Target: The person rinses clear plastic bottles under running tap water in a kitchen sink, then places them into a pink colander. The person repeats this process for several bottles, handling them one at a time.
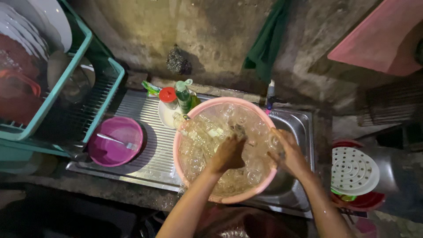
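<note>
A pink basin (199, 110) full of water and several clear drinking glasses sits over the steel sink (296, 120). My left hand (228, 154) reaches into the basin, its fingers closed around something small and dark among the glasses. My right hand (287, 152) rests at the basin's right rim, fingers wrapped on a clear glass (272, 142). Both forearms are wet.
A magenta bowl (115, 141) with a fork lies on the ribbed drainboard (152, 152). A teal dish rack (66, 83) holds white plates at left. A red-capped jar (168, 98) and green bottle (183, 96) stand behind the basin. A white perforated lid (353, 171) sits at right.
</note>
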